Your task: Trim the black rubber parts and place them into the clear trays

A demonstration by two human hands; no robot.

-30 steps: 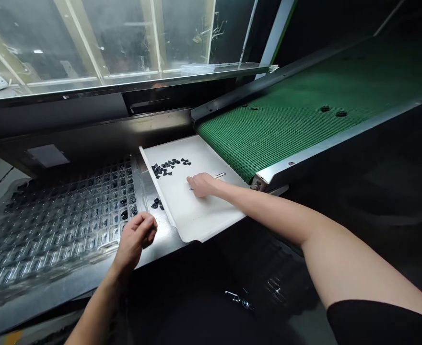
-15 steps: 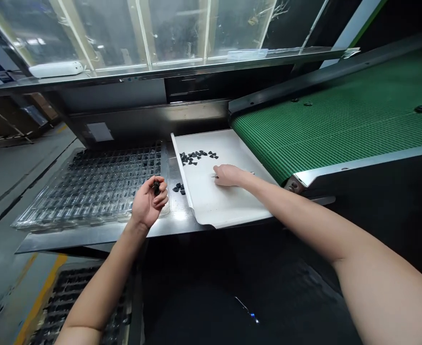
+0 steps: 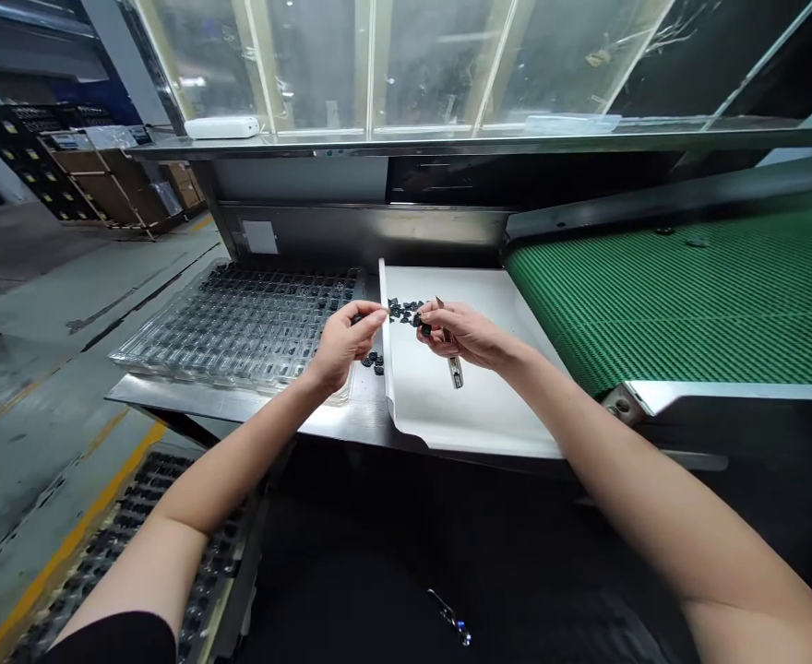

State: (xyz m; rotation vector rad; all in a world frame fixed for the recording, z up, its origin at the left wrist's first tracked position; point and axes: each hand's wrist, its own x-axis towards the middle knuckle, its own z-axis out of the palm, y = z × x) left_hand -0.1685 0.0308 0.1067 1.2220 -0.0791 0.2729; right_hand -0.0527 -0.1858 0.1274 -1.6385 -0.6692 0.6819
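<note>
A green conveyor belt (image 3: 689,318) lies right of the right hand (image 3: 467,334); floor (image 3: 125,267) left of the left hand (image 3: 345,341). Beneath, a metal table (image 3: 364,420) bears a white tray (image 3: 489,415), black parts (image 3: 406,316) near the fingertips, and leftward, blister trays (image 3: 260,323) holding more. Left fingers pinch a dark piece (image 3: 356,319); right fingers clamp a black part (image 3: 426,329) and metal tool (image 3: 456,373).

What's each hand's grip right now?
Left hand: closed, a black piece partly showing between its fingers.
Right hand: closed, holding a thin metal tool, with small black parts at the fingertips.
</note>
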